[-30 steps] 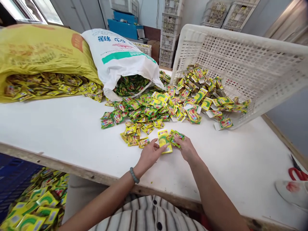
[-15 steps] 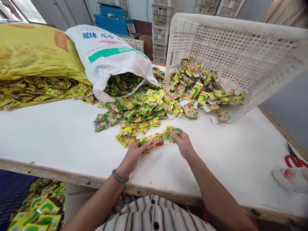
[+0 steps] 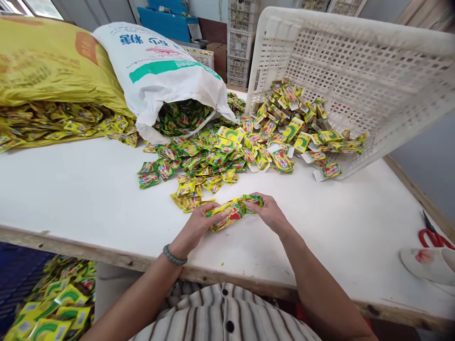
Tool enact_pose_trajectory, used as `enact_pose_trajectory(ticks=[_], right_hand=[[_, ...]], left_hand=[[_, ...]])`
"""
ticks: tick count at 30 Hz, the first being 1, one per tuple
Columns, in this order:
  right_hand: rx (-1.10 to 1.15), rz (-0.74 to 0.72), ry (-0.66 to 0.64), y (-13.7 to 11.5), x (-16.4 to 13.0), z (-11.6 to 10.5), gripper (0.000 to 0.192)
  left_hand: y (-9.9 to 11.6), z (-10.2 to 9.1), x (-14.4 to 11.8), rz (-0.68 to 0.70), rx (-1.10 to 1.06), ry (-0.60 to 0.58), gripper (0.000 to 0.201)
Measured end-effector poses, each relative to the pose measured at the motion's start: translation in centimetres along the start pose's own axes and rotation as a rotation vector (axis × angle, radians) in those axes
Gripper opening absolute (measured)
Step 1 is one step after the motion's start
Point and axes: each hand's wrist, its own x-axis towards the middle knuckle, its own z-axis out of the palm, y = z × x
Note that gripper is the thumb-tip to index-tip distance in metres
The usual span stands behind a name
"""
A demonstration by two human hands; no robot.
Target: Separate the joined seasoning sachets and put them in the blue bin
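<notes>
My left hand (image 3: 201, 222) is closed around a small yellow and green candy box (image 3: 227, 214) with a red fruit picture, held just above the white table. Between the fingers of my right hand (image 3: 269, 211) is a green candy packet (image 3: 253, 203), pressed against the box's right end. A bit of yellow wrapper shows beside it; whether it is a second packet I cannot tell. Beyond my hands lies a heap of green packets (image 3: 199, 158), with yellow packets (image 3: 190, 189) at its near edge.
A white sack (image 3: 159, 71) spills green packets, and a yellow sack (image 3: 53, 61) lies left of it. At right, a tipped white crate (image 3: 355, 61) holds small boxes (image 3: 293, 128). Red-handled scissors (image 3: 433, 237) and a white cup (image 3: 426, 265) are near the right edge.
My right hand has moved left, bringing the green packet from just off the box's right end up against it. My left hand still holds the box.
</notes>
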Motion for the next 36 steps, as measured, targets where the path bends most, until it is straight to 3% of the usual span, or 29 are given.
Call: enact_pose_trajectory(ticks=[6,13,18,22,28,36], right_hand=[[0.012,-0.106,0.052,0.0,-0.1,0.3,0.035],[-0.216,-0.09,0.01,-0.6,-0.3,-0.3,0.025],[-0.247,-0.199,-0.064,-0.1,-0.2,0.3,0.018],[-0.203,-0.274,0.047,0.1,-0.2,0.7,0.028],[-0.21,-0.32,0.207,0.1,-0.1,1.1,0.018],[-0.339,-0.359,0.065,-0.1,-0.1,0.9,0.005]], left_hand=[[1.9,-0.1,-0.2,0.106,0.388,-0.124,0.038],[0.8,0.7,0.0,0.1,0.224,-0.041,0.038],[-0.3,0.9,-0.1,0.071,0.212,-0.16,0.035],[0.1,1.4,-0.1,-0.03,0.031,-0.19,0.042],[0.5,1.8,-0.3,-0.06,-0.082,-0.126,0.046],[-0.2,1.3,-0.3,0.026,0.017,-0.146,0.04]])
